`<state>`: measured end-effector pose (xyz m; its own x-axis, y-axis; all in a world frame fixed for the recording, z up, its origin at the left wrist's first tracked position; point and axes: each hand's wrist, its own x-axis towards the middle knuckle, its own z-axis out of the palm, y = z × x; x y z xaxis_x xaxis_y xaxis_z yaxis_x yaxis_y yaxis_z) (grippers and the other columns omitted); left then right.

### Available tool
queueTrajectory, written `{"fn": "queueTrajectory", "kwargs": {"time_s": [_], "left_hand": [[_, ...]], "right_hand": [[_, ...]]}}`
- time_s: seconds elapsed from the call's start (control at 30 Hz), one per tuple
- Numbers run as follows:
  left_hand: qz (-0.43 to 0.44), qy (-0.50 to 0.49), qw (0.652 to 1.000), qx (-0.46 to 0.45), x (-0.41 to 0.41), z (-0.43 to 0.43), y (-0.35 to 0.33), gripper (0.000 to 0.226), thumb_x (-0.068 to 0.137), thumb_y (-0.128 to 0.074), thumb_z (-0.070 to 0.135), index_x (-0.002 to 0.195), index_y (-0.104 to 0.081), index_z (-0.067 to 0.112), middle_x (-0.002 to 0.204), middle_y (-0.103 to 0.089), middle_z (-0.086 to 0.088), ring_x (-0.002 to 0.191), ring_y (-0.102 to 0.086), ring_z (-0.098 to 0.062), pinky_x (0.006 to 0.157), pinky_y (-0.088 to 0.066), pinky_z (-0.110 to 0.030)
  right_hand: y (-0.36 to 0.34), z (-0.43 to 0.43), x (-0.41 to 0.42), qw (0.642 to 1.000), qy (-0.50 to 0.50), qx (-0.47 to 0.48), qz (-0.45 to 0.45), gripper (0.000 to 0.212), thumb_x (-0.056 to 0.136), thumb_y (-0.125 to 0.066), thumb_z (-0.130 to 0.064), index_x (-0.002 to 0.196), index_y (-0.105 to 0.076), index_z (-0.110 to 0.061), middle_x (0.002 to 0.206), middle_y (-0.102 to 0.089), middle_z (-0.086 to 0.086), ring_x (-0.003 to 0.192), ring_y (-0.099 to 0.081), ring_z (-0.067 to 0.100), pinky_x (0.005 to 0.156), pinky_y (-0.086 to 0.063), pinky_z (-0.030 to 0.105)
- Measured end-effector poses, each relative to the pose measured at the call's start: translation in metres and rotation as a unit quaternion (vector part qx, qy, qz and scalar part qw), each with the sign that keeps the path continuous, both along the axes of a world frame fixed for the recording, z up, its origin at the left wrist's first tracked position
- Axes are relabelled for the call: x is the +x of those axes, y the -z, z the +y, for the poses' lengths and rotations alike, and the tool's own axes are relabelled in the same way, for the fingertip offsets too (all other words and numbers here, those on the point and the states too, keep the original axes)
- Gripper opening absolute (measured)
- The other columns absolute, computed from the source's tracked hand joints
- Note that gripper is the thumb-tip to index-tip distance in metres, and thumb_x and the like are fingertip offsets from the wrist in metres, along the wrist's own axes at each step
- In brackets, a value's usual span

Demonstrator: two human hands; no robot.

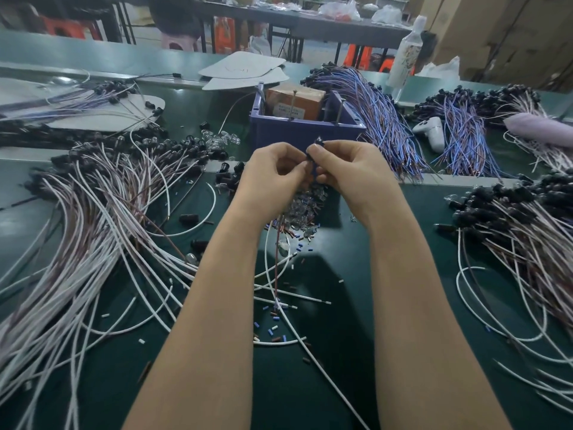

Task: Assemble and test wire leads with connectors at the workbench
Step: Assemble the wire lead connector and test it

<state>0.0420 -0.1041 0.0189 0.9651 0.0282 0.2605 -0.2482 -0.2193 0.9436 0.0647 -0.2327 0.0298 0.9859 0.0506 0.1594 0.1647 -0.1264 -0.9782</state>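
Observation:
My left hand (273, 173) and my right hand (347, 169) meet in front of the blue bin, fingers curled. Together they pinch a small black connector (317, 143) at the top of a wire lead. A thin brown wire (277, 259) hangs down from the hands, and a white wire (310, 342) trails on toward the table's near edge. Under my hands lies a heap of clear LED bulbs (305, 209). My fingers hide most of the connector.
A blue bin (297, 128) with an orange box stands behind my hands. White and brown leads (93, 218) pile at left, more (527, 231) at right. Blue-purple bundles (381, 119) lie at the back right beside a white game controller (432, 130). Cut insulation bits litter the green mat (356, 305).

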Motion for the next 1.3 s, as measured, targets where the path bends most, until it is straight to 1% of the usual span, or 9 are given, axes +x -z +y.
{"fn": "queueTrajectory", "kwargs": {"time_s": [0.13,0.3,0.37,0.53,0.77,0.93,1.03,1.17,1.3], "left_hand": [[0.017,0.0,0.997,-0.071,0.0,-0.003,0.002,0.006,0.092,-0.059,0.004,0.094,-0.063,0.001,0.076,-0.068,-0.006,0.062,-0.065,-0.005,0.066,-0.055,-0.016],[0.059,0.017,0.991,-0.115,0.002,-0.003,0.004,0.006,0.093,-0.059,0.01,0.09,-0.063,0.006,0.084,-0.072,-0.012,0.07,-0.069,-0.011,0.065,-0.055,-0.018],[0.061,0.018,0.991,-0.116,0.002,-0.002,0.004,0.008,0.093,-0.059,0.01,0.085,-0.061,0.009,0.079,-0.072,-0.008,0.066,-0.07,-0.009,0.062,-0.055,-0.018],[0.059,0.015,0.994,-0.09,0.004,-0.002,0.006,0.01,0.094,-0.056,0.009,0.085,-0.06,0.008,0.083,-0.073,-0.011,0.075,-0.073,-0.018,0.075,-0.059,-0.029],[0.058,-0.005,0.996,-0.067,0.005,-0.003,0.01,0.011,0.095,-0.055,0.01,0.084,-0.06,0.008,0.081,-0.073,-0.008,0.071,-0.072,-0.014,0.065,-0.056,-0.023],[0.05,-0.01,0.997,-0.054,0.008,-0.006,0.013,0.01,0.094,-0.055,0.009,0.085,-0.061,0.009,0.084,-0.073,-0.01,0.077,-0.073,-0.02,0.082,-0.058,-0.04],[0.053,-0.021,0.996,-0.062,0.009,-0.007,0.015,0.013,0.093,-0.056,0.008,0.082,-0.061,0.01,0.083,-0.073,-0.01,0.076,-0.073,-0.021,0.084,-0.057,-0.043],[0.059,-0.021,0.995,-0.074,0.009,-0.007,0.017,0.013,0.094,-0.056,0.007,0.082,-0.062,0.01,0.081,-0.073,-0.009,0.075,-0.073,-0.021,0.08,-0.058,-0.039],[0.066,-0.024,0.995,-0.078,0.008,-0.004,0.018,0.015,0.094,-0.056,0.007,0.08,-0.061,0.011,0.078,-0.073,-0.006,0.071,-0.073,-0.018,0.072,-0.059,-0.031]], "right_hand": [[0.0,0.0,0.001,1.0,0.001,0.008,-0.007,0.006,0.087,-0.069,-0.017,0.089,-0.068,-0.011,0.075,-0.067,0.0,0.061,-0.06,0.005,0.062,-0.05,0.019],[0.0,0.0,0.002,0.999,0.028,-0.009,-0.028,0.003,0.087,-0.068,-0.017,0.086,-0.068,-0.014,0.069,-0.067,-0.004,0.055,-0.06,0.001,0.061,-0.052,0.019],[-0.001,0.0,0.002,0.999,0.036,-0.021,-0.035,0.007,0.087,-0.068,-0.018,0.091,-0.068,-0.012,0.07,-0.066,-0.004,0.054,-0.059,-0.001,0.06,-0.051,0.018],[-0.001,0.001,0.0,0.997,0.046,-0.039,-0.052,0.003,0.089,-0.066,-0.016,0.09,-0.067,-0.013,0.072,-0.065,-0.003,0.05,-0.058,-0.002,0.056,-0.051,0.016],[0.001,0.004,0.003,0.996,0.047,-0.051,-0.049,0.004,0.087,-0.067,-0.015,0.088,-0.067,-0.01,0.071,-0.063,-0.002,0.049,-0.057,-0.003,0.055,-0.05,0.016],[0.004,0.002,0.006,0.997,0.054,-0.054,-0.024,0.012,0.085,-0.071,-0.019,0.088,-0.067,-0.009,0.073,-0.064,0.0,0.053,-0.057,0.0,0.053,-0.048,0.014],[0.006,0.003,0.005,0.997,0.04,-0.069,-0.02,0.011,0.085,-0.071,-0.018,0.075,-0.065,-0.015,0.066,-0.063,-0.003,0.047,-0.056,-0.003,0.05,-0.047,0.012],[0.007,0.004,0.004,0.997,0.031,-0.066,-0.018,0.017,0.085,-0.07,-0.015,0.07,-0.063,-0.018,0.061,-0.062,-0.005,0.044,-0.055,-0.005,0.048,-0.044,0.01],[0.01,0.006,0.005,0.998,0.024,-0.055,-0.009,0.008,0.086,-0.069,-0.014,0.079,-0.067,-0.01,0.063,-0.062,-0.003,0.044,-0.054,-0.005,0.047,-0.044,0.01]]}}
